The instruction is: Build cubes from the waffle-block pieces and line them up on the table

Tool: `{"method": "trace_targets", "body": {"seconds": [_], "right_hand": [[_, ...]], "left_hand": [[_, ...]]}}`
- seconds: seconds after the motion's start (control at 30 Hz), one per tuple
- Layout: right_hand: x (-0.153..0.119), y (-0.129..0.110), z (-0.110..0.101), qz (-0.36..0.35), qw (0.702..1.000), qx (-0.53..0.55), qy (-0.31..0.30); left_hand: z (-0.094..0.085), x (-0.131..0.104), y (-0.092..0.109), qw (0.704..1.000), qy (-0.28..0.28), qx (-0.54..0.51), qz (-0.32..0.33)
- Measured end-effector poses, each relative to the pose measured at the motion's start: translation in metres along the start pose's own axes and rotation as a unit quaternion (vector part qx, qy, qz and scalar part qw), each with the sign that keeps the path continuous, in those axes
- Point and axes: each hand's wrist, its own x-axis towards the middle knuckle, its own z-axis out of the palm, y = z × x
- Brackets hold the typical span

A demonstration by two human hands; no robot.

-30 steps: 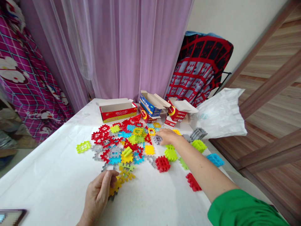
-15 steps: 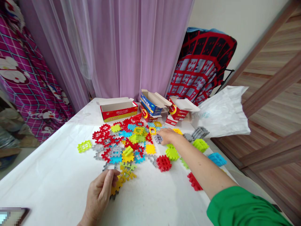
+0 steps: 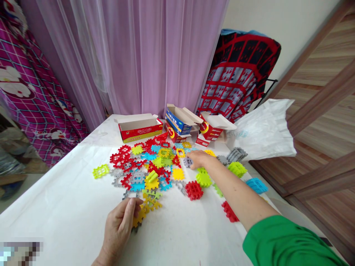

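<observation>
Left hand (image 3: 124, 218) curled at near edge of pile, over yellow pieces (image 3: 138, 218); grip cannot be confirmed. Beyond, red stack (image 3: 194, 190) is seated on white surface (image 3: 177, 236). Farther, purple-grey piece (image 3: 188, 162) is touched by right hand's (image 3: 198, 159) fingertips; grasp unclear.

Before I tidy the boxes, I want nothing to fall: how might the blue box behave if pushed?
The blue box looks like thin card, so probably light and easily dented. Resting on a red box, it could slide or tip. Its open flaps might bend or catch.
</observation>
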Motion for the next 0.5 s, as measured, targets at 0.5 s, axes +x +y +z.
{"method": "trace_targets", "body": {"seconds": [0.5], "right_hand": [[-0.0043,-0.0059,-0.0030,0.023,0.999,0.022,0.022]], "left_hand": [[0.0012,0.0005,-0.0013,1.000,-0.002,0.001,0.008]]}}
